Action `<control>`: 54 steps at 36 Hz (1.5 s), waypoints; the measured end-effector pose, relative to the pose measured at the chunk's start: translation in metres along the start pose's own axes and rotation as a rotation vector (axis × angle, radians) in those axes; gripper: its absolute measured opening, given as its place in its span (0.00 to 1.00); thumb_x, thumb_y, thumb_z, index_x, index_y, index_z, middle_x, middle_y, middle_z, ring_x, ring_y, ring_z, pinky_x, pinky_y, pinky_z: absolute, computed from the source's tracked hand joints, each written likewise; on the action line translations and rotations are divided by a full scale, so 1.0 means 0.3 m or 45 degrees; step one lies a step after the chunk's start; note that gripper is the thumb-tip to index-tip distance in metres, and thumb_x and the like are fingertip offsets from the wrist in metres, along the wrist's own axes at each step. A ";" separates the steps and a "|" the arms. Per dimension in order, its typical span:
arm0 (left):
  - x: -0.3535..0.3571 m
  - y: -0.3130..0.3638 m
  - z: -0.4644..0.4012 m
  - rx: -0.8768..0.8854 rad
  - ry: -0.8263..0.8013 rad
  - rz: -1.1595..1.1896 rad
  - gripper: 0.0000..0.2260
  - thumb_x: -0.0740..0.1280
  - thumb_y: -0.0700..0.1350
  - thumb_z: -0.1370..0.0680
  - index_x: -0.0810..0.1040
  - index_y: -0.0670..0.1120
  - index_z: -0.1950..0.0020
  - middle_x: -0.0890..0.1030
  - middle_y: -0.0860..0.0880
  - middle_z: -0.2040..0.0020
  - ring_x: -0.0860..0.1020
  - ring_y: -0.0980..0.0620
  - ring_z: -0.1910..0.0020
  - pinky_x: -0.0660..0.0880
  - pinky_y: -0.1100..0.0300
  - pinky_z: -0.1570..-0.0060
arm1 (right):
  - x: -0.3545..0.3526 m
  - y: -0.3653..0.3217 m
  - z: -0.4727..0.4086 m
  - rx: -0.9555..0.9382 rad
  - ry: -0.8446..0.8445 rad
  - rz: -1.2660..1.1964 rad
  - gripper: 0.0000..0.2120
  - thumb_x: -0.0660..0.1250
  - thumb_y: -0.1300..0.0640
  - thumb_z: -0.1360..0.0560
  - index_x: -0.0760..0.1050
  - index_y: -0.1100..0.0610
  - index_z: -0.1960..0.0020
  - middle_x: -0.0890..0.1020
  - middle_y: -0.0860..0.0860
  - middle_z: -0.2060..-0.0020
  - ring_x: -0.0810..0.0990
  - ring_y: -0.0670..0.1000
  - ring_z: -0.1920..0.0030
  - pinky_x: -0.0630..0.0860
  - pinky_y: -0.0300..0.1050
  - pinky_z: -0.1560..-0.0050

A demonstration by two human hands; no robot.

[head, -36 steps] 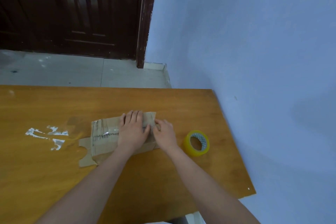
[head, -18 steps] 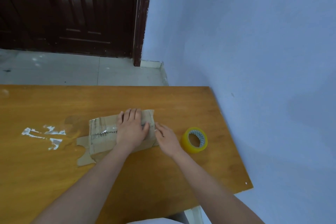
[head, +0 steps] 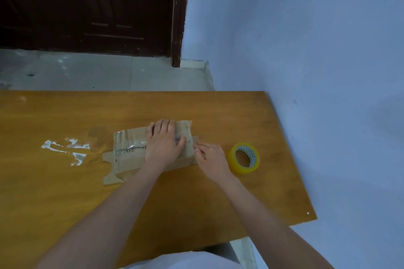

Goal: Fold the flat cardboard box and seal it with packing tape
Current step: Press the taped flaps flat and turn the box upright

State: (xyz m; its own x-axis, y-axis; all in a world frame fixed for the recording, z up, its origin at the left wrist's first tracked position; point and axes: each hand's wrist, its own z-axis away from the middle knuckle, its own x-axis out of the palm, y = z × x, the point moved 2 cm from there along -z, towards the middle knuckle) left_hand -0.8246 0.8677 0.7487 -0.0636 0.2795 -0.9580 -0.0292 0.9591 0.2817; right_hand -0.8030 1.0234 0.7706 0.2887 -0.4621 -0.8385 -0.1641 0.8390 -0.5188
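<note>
A small brown cardboard box [head: 129, 153] lies on the wooden table [head: 196, 192], with shiny clear tape across its top and a loose flap sticking out at its lower left. My left hand [head: 165, 144] lies flat on the right half of the box and presses it down. My right hand [head: 211, 157] touches the box's right end with its fingertips, fingers stretched toward the seam. A yellow roll of packing tape [head: 243, 158] stands on the table just right of my right hand, apart from it.
White scraps of torn tape or paint [head: 65, 148] mark the table left of the box. The table's right edge runs close along a blue wall [head: 317, 50]. A dark wooden door [head: 87, 6] and tiled floor lie beyond the far edge.
My right hand has slid off the top of the box to its right end. My left hand stays pressed on the box. The tape roll has not moved.
</note>
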 end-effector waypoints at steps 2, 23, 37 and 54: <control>0.002 0.000 -0.002 -0.011 0.015 -0.007 0.27 0.54 0.58 0.24 0.67 0.41 0.33 0.72 0.44 0.34 0.64 0.45 0.32 0.50 0.49 0.30 | -0.002 0.012 -0.008 -0.014 -0.017 -0.126 0.18 0.54 0.56 0.20 0.75 0.57 0.35 0.77 0.50 0.36 0.73 0.50 0.36 0.64 0.54 0.32; -0.029 0.025 -0.008 -0.116 -0.063 -0.078 0.33 0.47 0.62 0.27 0.68 0.43 0.32 0.73 0.47 0.35 0.66 0.46 0.33 0.53 0.51 0.29 | -0.068 0.105 -0.322 -0.111 -0.030 -0.225 0.10 0.63 0.54 0.24 0.74 0.54 0.44 0.73 0.50 0.45 0.72 0.53 0.42 0.68 0.50 0.43; -0.039 0.037 -0.006 -0.128 -0.058 -0.060 0.30 0.50 0.61 0.26 0.68 0.43 0.32 0.73 0.47 0.36 0.67 0.46 0.34 0.54 0.50 0.29 | -0.126 0.048 -0.509 -0.658 -0.625 0.126 0.14 0.64 0.54 0.23 0.77 0.54 0.39 0.81 0.52 0.44 0.78 0.53 0.45 0.76 0.49 0.47; -0.033 0.036 -0.004 -0.127 -0.027 -0.068 0.28 0.52 0.60 0.25 0.68 0.45 0.33 0.74 0.48 0.38 0.68 0.47 0.35 0.52 0.53 0.31 | -0.158 -0.051 -0.534 -0.921 -0.731 0.796 0.10 0.61 0.55 0.22 0.74 0.58 0.59 0.71 0.49 0.70 0.71 0.50 0.70 0.67 0.41 0.73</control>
State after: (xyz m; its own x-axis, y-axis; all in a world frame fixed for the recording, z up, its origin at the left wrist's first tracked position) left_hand -0.8257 0.8751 0.7612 -0.0382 0.2302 -0.9724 -0.1313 0.9635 0.2333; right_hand -0.9652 0.9865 0.7917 0.3259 0.3413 -0.8817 -0.8897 0.4260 -0.1640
